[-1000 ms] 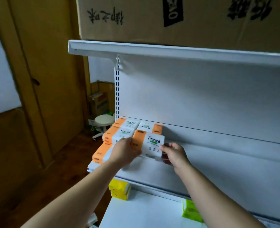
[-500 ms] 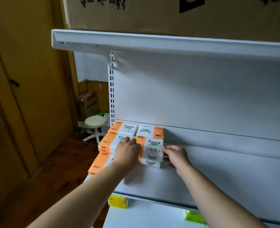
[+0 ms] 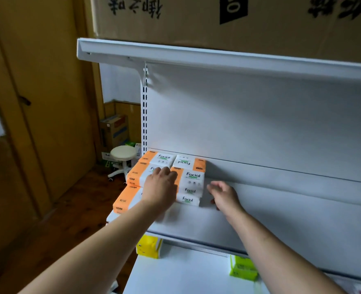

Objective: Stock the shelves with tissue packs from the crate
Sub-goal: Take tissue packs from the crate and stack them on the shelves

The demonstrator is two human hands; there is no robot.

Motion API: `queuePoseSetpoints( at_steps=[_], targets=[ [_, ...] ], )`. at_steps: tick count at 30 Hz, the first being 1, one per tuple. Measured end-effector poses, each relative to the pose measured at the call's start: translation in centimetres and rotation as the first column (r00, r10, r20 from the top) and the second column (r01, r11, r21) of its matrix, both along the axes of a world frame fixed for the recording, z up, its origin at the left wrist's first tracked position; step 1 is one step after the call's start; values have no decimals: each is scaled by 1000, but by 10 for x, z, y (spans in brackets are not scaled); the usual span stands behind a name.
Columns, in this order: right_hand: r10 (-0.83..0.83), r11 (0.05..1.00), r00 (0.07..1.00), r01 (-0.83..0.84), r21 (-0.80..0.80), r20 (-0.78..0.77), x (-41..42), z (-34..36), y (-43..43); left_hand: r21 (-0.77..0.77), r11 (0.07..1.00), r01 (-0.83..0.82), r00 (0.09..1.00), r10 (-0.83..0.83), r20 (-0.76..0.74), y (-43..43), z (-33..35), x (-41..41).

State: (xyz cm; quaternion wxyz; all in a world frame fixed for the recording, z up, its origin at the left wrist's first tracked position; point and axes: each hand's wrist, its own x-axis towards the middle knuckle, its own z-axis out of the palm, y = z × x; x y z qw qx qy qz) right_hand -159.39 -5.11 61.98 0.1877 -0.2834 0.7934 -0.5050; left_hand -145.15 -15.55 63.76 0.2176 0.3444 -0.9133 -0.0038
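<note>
Tissue packs (orange/white, "Facial") sit stacked at the L end of the mid shelf. We log the left grip palm-down, fingers approx. straight, resting on the packs and holding nothing. Right grip is just R of the front stack, fingers loosely spread, nothing in it; contact w/ the pack we cannot tell. On the lower shelf: yellow pack, green pack.

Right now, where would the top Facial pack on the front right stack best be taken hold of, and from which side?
I would take the top pack by its free right end, coming from the front right, thumb on top. The neighbouring packs butt against its left and rear, and the left hand lies over its left edge.
</note>
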Motion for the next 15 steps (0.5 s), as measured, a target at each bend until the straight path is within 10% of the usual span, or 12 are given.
queuePoseSetpoints(
  at_steps=[7, 15],
  targets=[
    [118, 980, 989, -102, -173, 88, 55, 1, 64, 108, 993, 45, 939, -5, -345, 73, -15, 51],
    [372, 928, 891, -358, -101, 259, 153, -61, 139, 311, 921, -234, 910, 320, -263, 191, -88, 148]
  ],
)
